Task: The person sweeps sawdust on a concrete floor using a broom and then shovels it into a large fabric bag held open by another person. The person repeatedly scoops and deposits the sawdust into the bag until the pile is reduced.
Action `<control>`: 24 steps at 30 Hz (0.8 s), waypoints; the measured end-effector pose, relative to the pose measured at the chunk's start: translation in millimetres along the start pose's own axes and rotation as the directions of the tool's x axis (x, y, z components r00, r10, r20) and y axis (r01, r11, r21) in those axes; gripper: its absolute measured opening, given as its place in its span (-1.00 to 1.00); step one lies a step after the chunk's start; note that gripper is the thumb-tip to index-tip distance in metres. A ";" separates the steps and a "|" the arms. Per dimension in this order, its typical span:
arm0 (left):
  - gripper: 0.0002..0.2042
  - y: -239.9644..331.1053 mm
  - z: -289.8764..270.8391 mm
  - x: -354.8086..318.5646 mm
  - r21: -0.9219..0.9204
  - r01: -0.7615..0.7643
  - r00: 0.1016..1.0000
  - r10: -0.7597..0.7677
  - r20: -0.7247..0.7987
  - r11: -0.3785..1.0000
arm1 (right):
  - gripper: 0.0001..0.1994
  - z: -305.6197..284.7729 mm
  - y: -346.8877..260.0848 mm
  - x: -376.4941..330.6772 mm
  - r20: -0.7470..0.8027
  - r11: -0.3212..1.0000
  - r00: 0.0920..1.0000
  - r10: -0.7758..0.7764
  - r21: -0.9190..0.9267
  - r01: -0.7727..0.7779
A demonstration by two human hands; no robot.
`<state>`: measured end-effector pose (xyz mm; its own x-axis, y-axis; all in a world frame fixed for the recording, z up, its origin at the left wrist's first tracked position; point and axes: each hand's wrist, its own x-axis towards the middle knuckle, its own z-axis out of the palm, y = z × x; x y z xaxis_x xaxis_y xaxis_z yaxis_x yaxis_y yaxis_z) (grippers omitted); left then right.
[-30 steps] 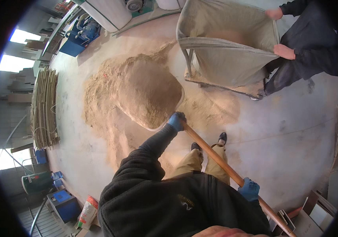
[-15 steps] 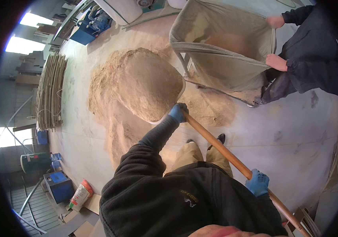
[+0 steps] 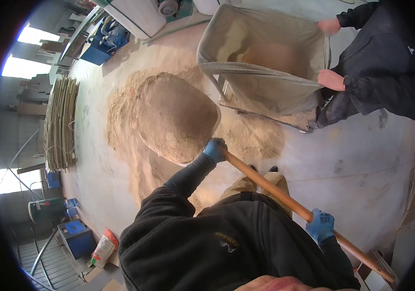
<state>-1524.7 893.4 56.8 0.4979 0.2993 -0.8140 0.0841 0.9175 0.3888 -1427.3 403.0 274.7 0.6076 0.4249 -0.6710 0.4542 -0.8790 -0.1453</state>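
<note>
My left hand (image 3: pixel 215 150), in a blue glove, is closed round the lower end of a shovel's wooden handle (image 3: pixel 265 185), close to the blade. Farther up the same handle, my right hand (image 3: pixel 320 225), also gloved in blue, grips it at my right side. A large rounded load of sawdust (image 3: pixel 176 119) covers the shovel blade, hiding all but its pale edge. Loose sawdust (image 3: pixel 122 109) lies on the floor around and behind the load. Beyond it to the right, a co-worker's two bare hands (image 3: pixel 331 80) hold the rim of a big grey cloth bag (image 3: pixel 270 92) with sawdust inside.
The bag sits on a low wheeled frame (image 3: pixel 265 114). A blue machine (image 3: pixel 103 43) stands at the far left. Stacked wooden strips (image 3: pixel 62 123) are along the left side. A blue box (image 3: pixel 75 237) and a red-and-white sack (image 3: pixel 104 248) are at the near left.
The loaded shovel looks slightly higher and fuller in view, still in both hands. My view has shifted a little. The co-worker keeps holding the bag's rim.
</note>
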 end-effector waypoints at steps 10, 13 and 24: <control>-0.84 35.6 76.1 -11.1 0.123 -0.076 0.996 0.082 -0.040 0.989 | -0.71 -71.4 32.7 29.8 0.031 0.997 0.997 -0.065 0.039 0.064; -0.88 46.6 118.3 -15.5 0.096 -0.123 0.989 0.114 0.098 0.988 | -0.70 -109.9 59.8 45.1 0.033 0.994 0.994 -0.102 0.038 0.101; -0.83 47.7 331.6 17.3 0.083 -0.114 0.994 0.114 0.004 0.990 | -0.61 -227.5 181.6 105.5 0.082 0.987 0.990 -0.113 0.120 0.103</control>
<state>-1225.8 855.4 204.4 0.5074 0.4006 -0.7629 0.0981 0.8527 0.5131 -1132.5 337.4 342.9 0.4973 0.5024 -0.7074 0.4329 -0.8502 -0.2995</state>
